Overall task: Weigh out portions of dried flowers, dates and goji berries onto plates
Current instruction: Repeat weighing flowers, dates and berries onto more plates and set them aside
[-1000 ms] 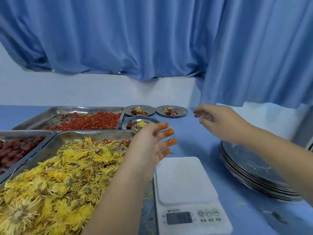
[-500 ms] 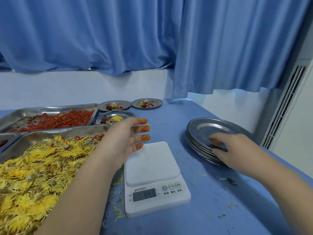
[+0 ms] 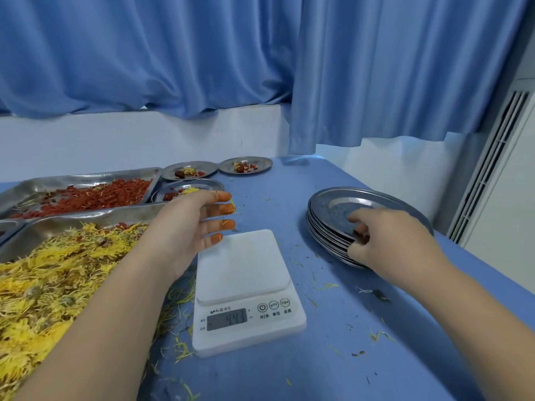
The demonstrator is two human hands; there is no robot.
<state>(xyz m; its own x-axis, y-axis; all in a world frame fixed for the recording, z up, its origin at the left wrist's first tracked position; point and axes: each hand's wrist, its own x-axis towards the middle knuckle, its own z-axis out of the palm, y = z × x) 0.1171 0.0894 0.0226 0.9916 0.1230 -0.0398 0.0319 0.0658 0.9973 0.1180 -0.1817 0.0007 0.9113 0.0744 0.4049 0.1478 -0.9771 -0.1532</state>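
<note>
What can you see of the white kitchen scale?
The scale is white, seemingly plastic, lying flat on the blue table between the flower tray and the stack of plates. Its square platform is bare. The front panel has a grey display showing digits and three round buttons. The left hand hovers by its far left corner; contact unclear.

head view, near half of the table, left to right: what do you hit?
Tray of dried yellow flowers → left hand → scale → stack of plates. The right hand grips the stack's near edge and overlaps it, so it gets no separate place.
</note>
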